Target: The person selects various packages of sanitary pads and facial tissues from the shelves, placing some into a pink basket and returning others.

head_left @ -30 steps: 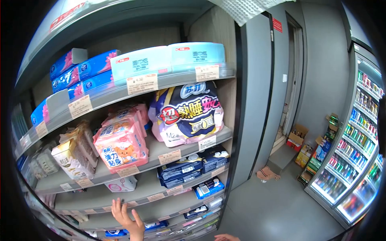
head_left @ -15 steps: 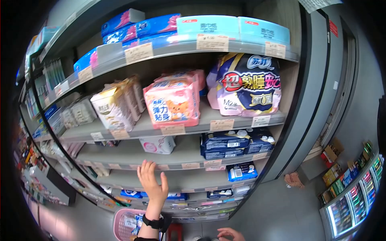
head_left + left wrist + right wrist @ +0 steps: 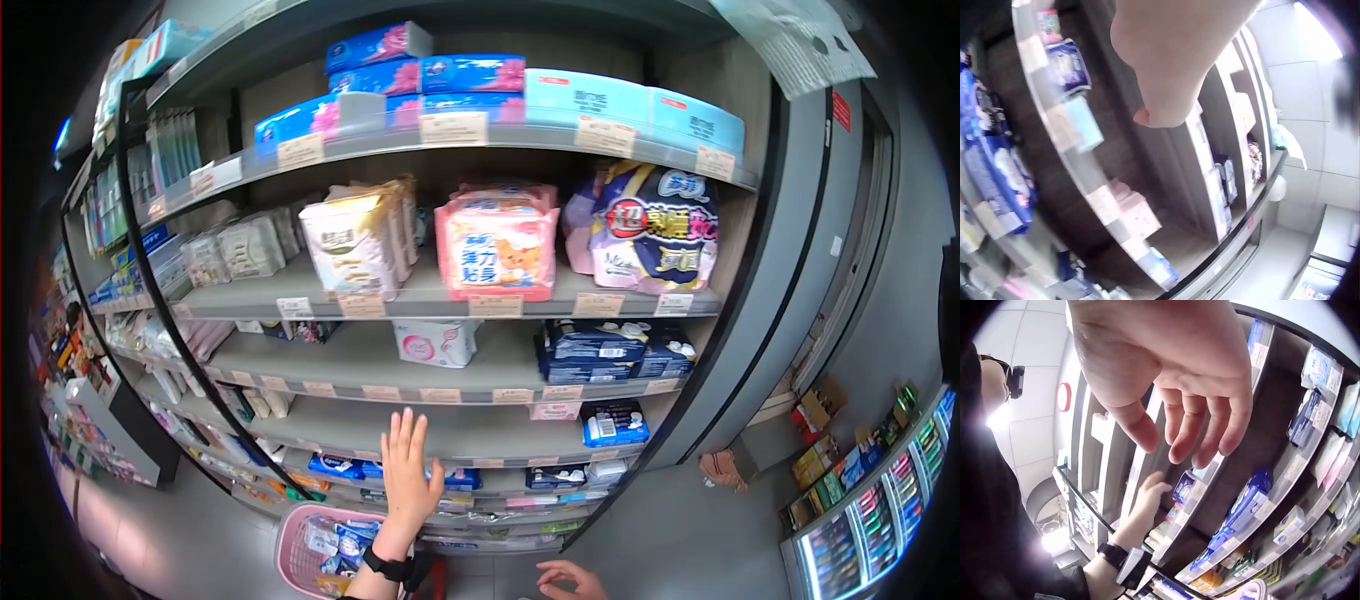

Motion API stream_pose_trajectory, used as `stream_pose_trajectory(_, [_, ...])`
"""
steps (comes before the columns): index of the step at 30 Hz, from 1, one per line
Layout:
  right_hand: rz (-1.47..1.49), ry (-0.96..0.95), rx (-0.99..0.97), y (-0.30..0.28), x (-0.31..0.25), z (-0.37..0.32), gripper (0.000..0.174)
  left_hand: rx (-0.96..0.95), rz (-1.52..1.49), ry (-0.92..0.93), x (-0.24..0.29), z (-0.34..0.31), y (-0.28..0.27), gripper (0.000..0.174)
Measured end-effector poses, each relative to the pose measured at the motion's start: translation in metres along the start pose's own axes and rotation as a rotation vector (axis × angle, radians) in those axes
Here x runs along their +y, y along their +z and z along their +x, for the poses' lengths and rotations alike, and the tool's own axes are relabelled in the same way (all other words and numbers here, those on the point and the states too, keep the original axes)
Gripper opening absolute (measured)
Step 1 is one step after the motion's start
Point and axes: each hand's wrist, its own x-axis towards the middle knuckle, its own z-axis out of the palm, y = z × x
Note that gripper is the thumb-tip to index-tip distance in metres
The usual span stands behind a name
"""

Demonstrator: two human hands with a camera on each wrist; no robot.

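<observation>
Since the earlier frame: shifted to the right in the head view, along with the camera's turn, the shelf contents; brought up slightly further into view, the left side of the rack. Carried along with the turn, with only a small change against the shelves, the left hand (image 3: 408,480).

Left hand: raised in front of the lower shelves (image 3: 500,430), below the white-and-pink pack (image 3: 437,343). Fingers straight, thumb set apart, nothing held. Contact with the shelf edge: cannot tell. Nearest goods: blue packs (image 3: 340,467) on a lower shelf, behind and beside the hand.

Right hand (image 3: 568,580): low, near the bottom of the head view, in front of the rack. Fingers loosely bent, thumb apart, palm empty in the right wrist view.

Basket (image 3: 288,555): down beside the left forearm, pink, with several packages (image 3: 353,543) inside, some blue.

Progress, as judged: partial. Done: packages already in the basket. Not in hand: any further item. On the shelves: white-and-pink pack, pink packs (image 3: 497,245) and dark-blue packs (image 3: 597,350). Amount left: not determinable from these views.
</observation>
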Motion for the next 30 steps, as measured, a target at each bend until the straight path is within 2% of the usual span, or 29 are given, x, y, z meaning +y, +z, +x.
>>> stream_pose_trajectory(1, [0.010,0.011,-0.005,0.008,0.000,0.000,0.032,-0.034,-0.017,-0.036,-0.013,-0.019,-0.002,0.061])
stream_pose_trajectory(2, [0.008,0.019,-0.021,0.017,0.003,0.001,0.032,-0.032,-0.009,-0.053,-0.032,-0.043,-0.003,0.061])
stream_pose_trajectory(4, [0.036,0.013,-0.073,0.038,0.012,0.003,0.032,-0.186,0.011,-0.189,-0.082,-0.103,-0.005,0.052])
stream_pose_trajectory(6, [0.063,0.073,-0.107,0.062,0.022,0.002,0.033,-0.252,0.026,-0.356,-0.137,-0.183,-0.004,0.047])
stream_pose_trajectory(8, [0.084,0.142,-0.136,0.087,0.030,-0.002,0.033,-0.403,0.075,-0.591,-0.176,-0.261,-0.015,0.055])
stream_pose_trajectory(9, [0.059,0.159,-0.171,0.102,0.032,-0.003,0.033,-0.414,0.076,-0.612,-0.192,-0.298,-0.019,0.055])
stream_pose_trajectory(10, [0.034,0.177,-0.204,0.116,0.036,-0.006,0.034,-0.505,0.144,-0.624,-0.205,-0.334,-0.024,0.062])
stream_pose_trajectory(11, [-0.051,0.150,-0.244,0.129,0.045,-0.008,0.037,-0.595,0.212,-0.630,-0.210,-0.356,-0.032,0.069])
stream_pose_trajectory(12, [-0.052,0.170,-0.248,0.143,0.052,-0.012,0.037,-0.609,0.208,-0.644,-0.215,-0.376,-0.038,0.069])
stream_pose_trajectory(14, [-0.032,0.164,-0.242,0.171,0.062,-0.022,0.027,-0.751,0.168,-0.658,-0.221,-0.414,-0.044,0.082])
stream_pose_trajectory(15, [-0.036,0.177,-0.244,0.180,0.065,-0.023,0.027,-0.955,0.186,-0.689,-0.229,-0.428,-0.044,0.085])
stream_pose_trajectory(16, [-0.100,0.153,-0.332,0.187,0.067,-0.025,0.032,-0.965,0.178,-0.696,-0.233,-0.438,-0.044,0.085])
stream_pose_trajectory(17, [-0.161,0.132,-0.418,0.195,0.070,-0.027,0.037,-0.967,0.231,-0.587,-0.237,-0.449,-0.045,0.086])
stream_pose_trajectory(18, [-0.158,0.151,-0.414,0.204,0.075,-0.030,0.037,-0.971,0.282,-0.474,-0.240,-0.460,-0.046,0.087])
stream_pose_trajectory(22, [-0.198,0.125,-0.349,0.233,0.083,-0.051,0.035,-1.141,0.397,-0.348,-0.246,-0.451,-0.055,0.093])
stream_pose_trajectory(27, [-0.261,0.173,-0.184,0.238,0.085,-0.064,0.034,-1.208,0.393,-0.347,-0.246,-0.445,-0.052,0.093])
stream_pose_trajectory(30, [-0.280,0.188,-0.149,0.239,0.086,-0.064,0.033,-1.233,0.401,-0.379,-0.236,-0.436,-0.052,0.092])
